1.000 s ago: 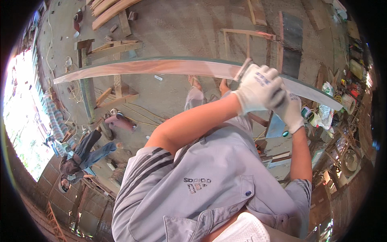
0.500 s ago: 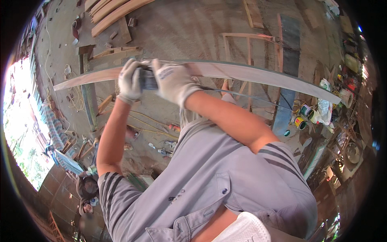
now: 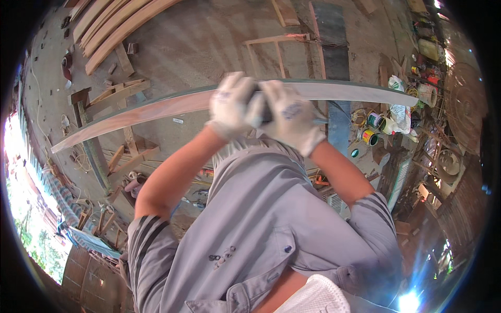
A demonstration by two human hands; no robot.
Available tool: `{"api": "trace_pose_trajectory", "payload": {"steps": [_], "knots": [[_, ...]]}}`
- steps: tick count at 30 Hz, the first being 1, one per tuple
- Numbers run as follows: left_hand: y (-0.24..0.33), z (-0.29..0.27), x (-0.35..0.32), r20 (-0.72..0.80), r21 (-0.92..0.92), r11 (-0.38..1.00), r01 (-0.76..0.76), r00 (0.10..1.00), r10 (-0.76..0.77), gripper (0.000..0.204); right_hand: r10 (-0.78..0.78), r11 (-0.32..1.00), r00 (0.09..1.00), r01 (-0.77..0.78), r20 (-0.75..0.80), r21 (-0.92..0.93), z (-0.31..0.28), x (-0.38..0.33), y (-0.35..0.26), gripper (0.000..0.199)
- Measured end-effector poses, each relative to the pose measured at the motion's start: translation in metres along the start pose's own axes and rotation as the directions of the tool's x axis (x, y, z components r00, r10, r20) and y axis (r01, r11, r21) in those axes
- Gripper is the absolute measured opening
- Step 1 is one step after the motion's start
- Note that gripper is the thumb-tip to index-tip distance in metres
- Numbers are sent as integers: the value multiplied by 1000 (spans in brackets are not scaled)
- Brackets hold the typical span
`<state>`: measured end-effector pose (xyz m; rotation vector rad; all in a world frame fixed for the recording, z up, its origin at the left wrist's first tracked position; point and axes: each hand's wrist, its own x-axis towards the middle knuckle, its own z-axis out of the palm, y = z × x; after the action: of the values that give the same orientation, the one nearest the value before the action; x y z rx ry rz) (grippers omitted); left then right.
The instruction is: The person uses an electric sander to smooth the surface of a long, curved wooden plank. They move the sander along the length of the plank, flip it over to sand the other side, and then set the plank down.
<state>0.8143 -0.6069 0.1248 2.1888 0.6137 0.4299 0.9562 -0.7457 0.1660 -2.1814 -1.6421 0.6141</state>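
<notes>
Woodworking workshop, semi-open shed type. Long board [image 3: 156,108] spans a timber trestle [image 3: 96,156]; more planks [image 3: 122,31] are stacked on the dusty bare floor [image 3: 188,57], small wood offcuts [image 3: 132,48] scattered nearby. Right side: cans [image 3: 370,137], likely paint, clustered beside a white plastic bag [image 3: 401,117]. Brown panel walling [image 3: 78,271] at lower left, next to a bright opening [image 3: 31,229] with greenery outside.

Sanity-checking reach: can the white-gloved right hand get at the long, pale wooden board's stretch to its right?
Probably yes: the right hand is on the dark handheld tool, but nothing visible lies on the board to its right.
</notes>
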Motion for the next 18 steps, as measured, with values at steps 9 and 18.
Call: {"api": "trace_pose_trajectory", "payload": {"steps": [9,18], "knots": [[142,249,68,-69,-478,862,-170,985,157,78,448,876,886,-462,-122,-140,-119,-131,203,57],[-34,149,-34,446,374,833,-408,866,225,79,421,905,907,-418,-26,81,-150,-128,250,59]]}}
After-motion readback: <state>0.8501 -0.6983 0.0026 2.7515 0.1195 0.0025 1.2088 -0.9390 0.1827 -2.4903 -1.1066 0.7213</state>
